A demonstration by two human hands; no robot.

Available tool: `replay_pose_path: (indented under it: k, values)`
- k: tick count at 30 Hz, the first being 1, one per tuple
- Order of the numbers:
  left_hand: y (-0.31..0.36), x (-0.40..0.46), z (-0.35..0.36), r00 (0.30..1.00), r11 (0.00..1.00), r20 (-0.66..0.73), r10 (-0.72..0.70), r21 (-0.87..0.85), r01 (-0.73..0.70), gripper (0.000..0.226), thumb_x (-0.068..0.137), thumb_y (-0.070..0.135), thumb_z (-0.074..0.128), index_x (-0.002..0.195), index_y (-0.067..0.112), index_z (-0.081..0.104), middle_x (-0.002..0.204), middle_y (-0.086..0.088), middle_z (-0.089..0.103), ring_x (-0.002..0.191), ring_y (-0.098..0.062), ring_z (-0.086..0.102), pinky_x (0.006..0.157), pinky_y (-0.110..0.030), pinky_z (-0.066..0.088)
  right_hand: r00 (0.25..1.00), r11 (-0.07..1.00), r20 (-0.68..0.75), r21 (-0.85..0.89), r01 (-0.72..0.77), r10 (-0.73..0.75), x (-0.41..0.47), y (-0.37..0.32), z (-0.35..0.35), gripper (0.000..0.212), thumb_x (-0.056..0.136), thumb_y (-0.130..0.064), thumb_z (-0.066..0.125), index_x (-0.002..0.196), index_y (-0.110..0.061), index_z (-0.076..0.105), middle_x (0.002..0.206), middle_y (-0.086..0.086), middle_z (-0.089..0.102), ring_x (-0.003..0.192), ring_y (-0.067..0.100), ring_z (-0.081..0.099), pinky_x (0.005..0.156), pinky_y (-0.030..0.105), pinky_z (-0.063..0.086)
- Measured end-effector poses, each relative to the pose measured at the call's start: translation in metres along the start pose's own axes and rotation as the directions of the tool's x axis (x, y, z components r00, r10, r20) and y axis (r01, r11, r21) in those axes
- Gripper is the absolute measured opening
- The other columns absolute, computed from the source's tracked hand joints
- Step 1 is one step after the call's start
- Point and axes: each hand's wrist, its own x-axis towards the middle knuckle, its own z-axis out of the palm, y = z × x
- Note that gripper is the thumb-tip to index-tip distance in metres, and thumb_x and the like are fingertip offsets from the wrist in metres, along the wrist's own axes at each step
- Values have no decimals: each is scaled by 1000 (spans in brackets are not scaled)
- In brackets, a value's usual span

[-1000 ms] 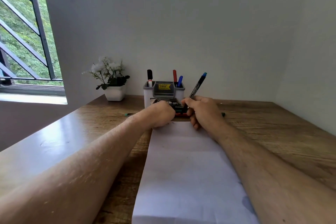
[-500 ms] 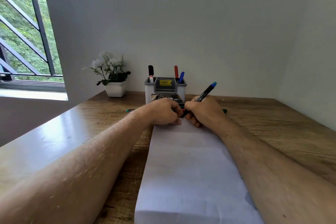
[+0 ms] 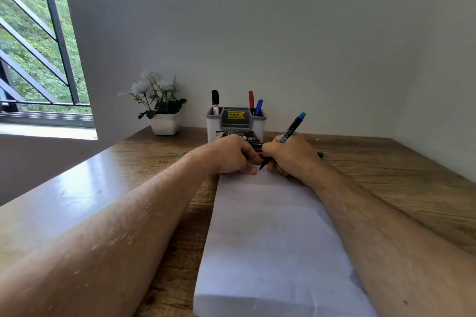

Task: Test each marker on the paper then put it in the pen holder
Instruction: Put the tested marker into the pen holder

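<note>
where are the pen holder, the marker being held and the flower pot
pen holder [image 3: 258, 128]: head view, white front wall, right side
marker [image 3: 290, 132]: head view, black barrel above the right hand
flower pot [image 3: 164, 124]: head view, white front face

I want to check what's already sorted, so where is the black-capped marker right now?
In the head view, the black-capped marker stands upright in the left compartment of the pen holder, at the far edge of the table, right of the potted plant.
</note>
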Motion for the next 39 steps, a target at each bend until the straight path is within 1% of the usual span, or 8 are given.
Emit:
replay_pose_path:
  k: [6,10,17,21,27,32,35,39]
  values:
    - [0,0,0,1000,1000,11,-7,-24,7,33,88,16,72,118,28,69,120,2,62,114,-21,55,107,-43,42,1000,1000,-8,-5,1,-1,1,1,1,21,86,-27,62,71,-13,67,61,3,70,41,8,51,46,23,41]
    - [1,0,-1,999,998,6,-33,-50,33,32,89,11,69,118,26,69,94,7,59,94,-15,54,94,-36,47,1000,1000,-8,19,6,-6,1,2,2,19,87,-27,63,74,-14,69,70,4,75,48,9,53,50,27,43]
    - [0,1,-1,1000,998,8,-27,-58,28,34,88,11,70,117,28,70,113,1,61,101,-18,56,100,-38,48,1000,1000,-5,16,1,-1,1,1,0,19,85,-26,63,71,-14,65,64,3,71,47,9,52,52,27,41]
    - [0,2,-2,1000,998,12,-24,-61,25,33,87,12,71,117,26,69,109,2,62,95,-14,57,89,-32,49,1000,1000,8,7,6,-6,1,0,2,18,87,-28,64,76,-15,69,75,4,76,53,9,54,58,30,45]
    - [-1,2,-2,999,996,8,-40,-80,40,34,87,13,72,117,29,70,117,1,63,102,-17,59,93,-34,50,1000,1000,-20,20,-10,10,4,2,2,18,86,-27,63,75,-13,67,68,5,73,51,11,54,57,31,45]
    - [-1,2,-2,999,994,15,-49,-96,50,31,87,13,72,114,29,72,111,1,62,90,-15,57,74,-28,48,1000,1000,11,8,-16,16,4,1,0,20,87,-27,65,73,-12,66,63,5,69,47,12,52,52,28,43]
    - [0,1,-3,999,994,17,-49,-101,51,30,87,12,71,112,28,72,102,4,59,83,-12,54,67,-26,46,999,999,-36,-7,-35,35,5,1,1,20,86,-28,64,83,-9,68,74,8,71,55,15,56,53,27,43]
    - [1,1,-3,998,993,26,-55,-103,58,29,88,13,71,112,28,71,103,4,59,83,-13,54,66,-26,46,996,998,-79,-11,-54,53,6,1,3,23,85,-29,64,92,-8,69,85,10,72,65,18,60,56,27,44]
